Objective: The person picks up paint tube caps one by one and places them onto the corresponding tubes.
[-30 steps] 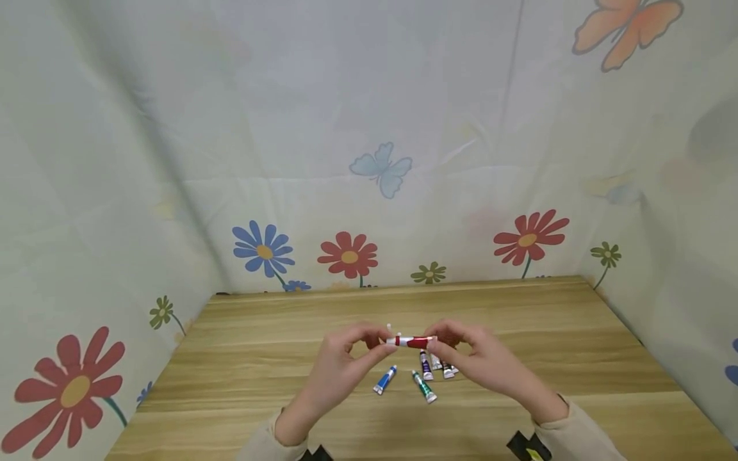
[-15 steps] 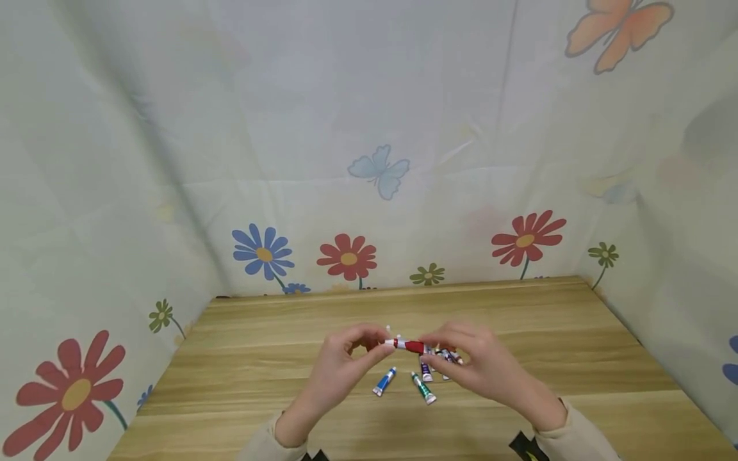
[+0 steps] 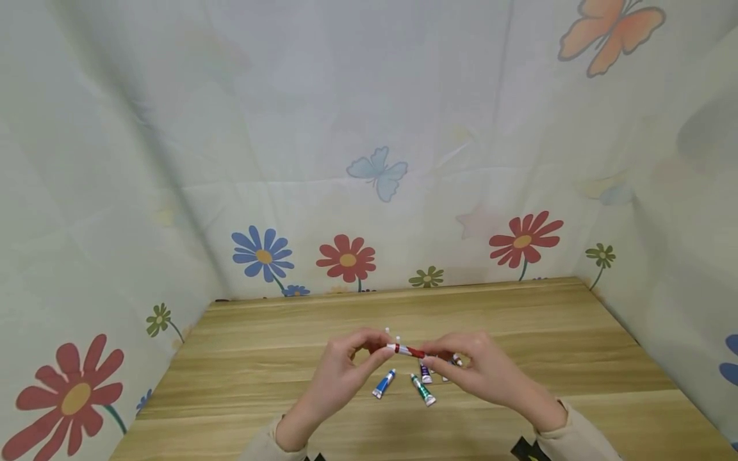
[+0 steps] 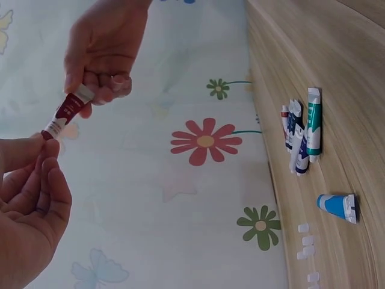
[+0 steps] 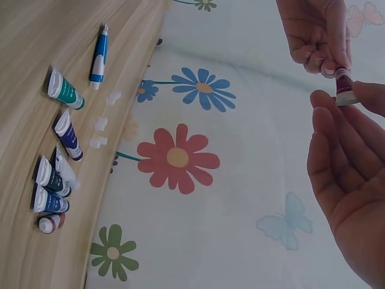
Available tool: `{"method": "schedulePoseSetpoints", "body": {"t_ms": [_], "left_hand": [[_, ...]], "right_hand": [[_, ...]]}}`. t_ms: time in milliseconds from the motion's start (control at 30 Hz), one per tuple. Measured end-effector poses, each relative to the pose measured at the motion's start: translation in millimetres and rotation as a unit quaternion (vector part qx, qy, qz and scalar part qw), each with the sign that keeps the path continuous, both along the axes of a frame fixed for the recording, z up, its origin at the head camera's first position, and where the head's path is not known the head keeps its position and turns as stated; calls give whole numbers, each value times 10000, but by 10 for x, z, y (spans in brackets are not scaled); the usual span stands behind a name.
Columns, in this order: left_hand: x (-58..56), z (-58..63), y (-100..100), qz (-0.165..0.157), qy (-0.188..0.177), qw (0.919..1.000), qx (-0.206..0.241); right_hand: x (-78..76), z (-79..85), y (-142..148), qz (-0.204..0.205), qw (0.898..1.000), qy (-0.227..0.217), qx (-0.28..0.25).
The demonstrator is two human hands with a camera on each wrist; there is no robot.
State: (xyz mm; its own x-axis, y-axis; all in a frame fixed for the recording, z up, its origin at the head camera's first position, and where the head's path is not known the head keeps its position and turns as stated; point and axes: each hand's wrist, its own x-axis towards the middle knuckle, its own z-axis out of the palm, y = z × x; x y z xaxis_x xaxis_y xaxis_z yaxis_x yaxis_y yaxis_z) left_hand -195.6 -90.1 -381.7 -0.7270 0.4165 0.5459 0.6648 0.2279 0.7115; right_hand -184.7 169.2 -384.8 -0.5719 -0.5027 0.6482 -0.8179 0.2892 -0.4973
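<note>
A red and white paint tube is held between both hands above the table. My left hand pinches its cap end between thumb and fingers. At the flat, crimped end, my right hand pinches with thumb and forefinger. The tube slopes slightly down to the right in the head view. In the left wrist view the red label shows between the hands, the cap end hidden by fingertips. Below the hands lie a blue paint tube and a green paint tube.
Past the green tube, a purple tube lies by several other paint tubes, partly behind my right hand in the head view. Several small white caps lie farther back on the wooden table. A flowered cloth hangs behind.
My right hand has shifted slightly left along the tube's crimped end. The tube has turned and now tilts down to the right; my left hand stays nearly in place.
</note>
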Motion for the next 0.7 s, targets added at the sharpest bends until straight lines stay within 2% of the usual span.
{"method": "schedulePoseSetpoints", "body": {"t_ms": [267,467,600,700], "left_hand": [[-12,-21,1,-72,208,9998,-3],[-23,-18,5,-9,207,9997,-127],[-22,-11,3,102,52,9998,-174],[-33,-11,-2,178,-96,9996,-197]], "right_hand": [[14,-22,-1,45,9981,-611,66],[16,-20,-1,120,9953,-960,86],[15,-37,-11,-10,9955,-942,108],[0,-50,-22,-182,9969,-760,113]]}}
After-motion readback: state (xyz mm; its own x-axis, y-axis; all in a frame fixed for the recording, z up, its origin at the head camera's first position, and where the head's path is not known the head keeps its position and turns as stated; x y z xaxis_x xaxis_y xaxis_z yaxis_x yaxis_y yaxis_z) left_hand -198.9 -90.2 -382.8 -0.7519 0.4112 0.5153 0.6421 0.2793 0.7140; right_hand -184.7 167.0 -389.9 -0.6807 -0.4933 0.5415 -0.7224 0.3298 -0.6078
